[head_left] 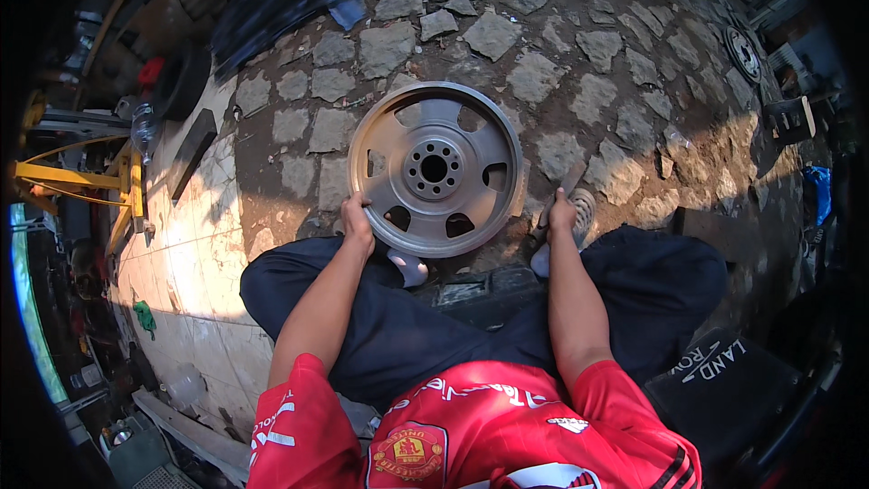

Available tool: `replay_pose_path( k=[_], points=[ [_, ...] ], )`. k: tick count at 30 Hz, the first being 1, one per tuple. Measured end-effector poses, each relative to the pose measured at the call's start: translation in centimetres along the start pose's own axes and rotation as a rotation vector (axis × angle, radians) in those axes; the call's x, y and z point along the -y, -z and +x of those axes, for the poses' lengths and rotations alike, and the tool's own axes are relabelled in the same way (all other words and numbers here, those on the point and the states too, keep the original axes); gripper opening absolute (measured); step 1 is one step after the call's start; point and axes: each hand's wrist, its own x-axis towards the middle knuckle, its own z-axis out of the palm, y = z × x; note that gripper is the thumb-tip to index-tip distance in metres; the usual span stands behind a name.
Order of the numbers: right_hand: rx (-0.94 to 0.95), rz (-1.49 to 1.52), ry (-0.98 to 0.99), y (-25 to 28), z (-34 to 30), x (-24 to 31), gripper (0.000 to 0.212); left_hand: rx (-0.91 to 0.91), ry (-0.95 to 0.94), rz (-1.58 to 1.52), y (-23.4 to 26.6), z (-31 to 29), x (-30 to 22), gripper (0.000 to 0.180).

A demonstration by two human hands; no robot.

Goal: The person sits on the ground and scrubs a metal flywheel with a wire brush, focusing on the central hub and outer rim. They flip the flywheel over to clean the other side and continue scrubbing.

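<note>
A bare grey metal wheel rim point(464, 147) stands in front of me, its face up towards me, with a ring of bolt holes around a dark centre hole and several windows near its edge. My left hand point(358, 219) grips its lower left edge, thumb over the lip. To the right of the rim, and apart from it, my right hand point(561, 215) is closed around a flat, narrow, blade-like tool point(572, 180). The tool points up and away; its exact kind I cannot make out.
Rough stone paving point(389, 48) spreads beyond the rim, with pale tiles point(195, 258) at the left. A yellow metal frame point(77, 177), a dark tyre point(184, 81) and a dark bar point(193, 154) lie leftward. Another wheel point(742, 54) is far right. A sandal point(584, 208) lies by my right hand.
</note>
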Motion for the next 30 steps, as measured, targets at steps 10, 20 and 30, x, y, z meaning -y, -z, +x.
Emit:
replay_pose_path(
  k=[10,20,30],
  points=[
    [0.011,0.381,0.005,-2.3,3.4,-1.6,0.055,0.001,-0.019,0.112,-1.2,-0.6,-0.9,0.041],
    [-0.492,0.401,-0.032,1.2,-1.2,3.0,0.025,-0.545,-0.681,0.314,-2.1,-4.4,-5.5,0.060],
    [0.799,0.580,0.637,10.4,-27.5,26.1,0.033,0.664,-0.719,-0.015,-11.3,-18.6,-13.3,0.024]
  ],
)
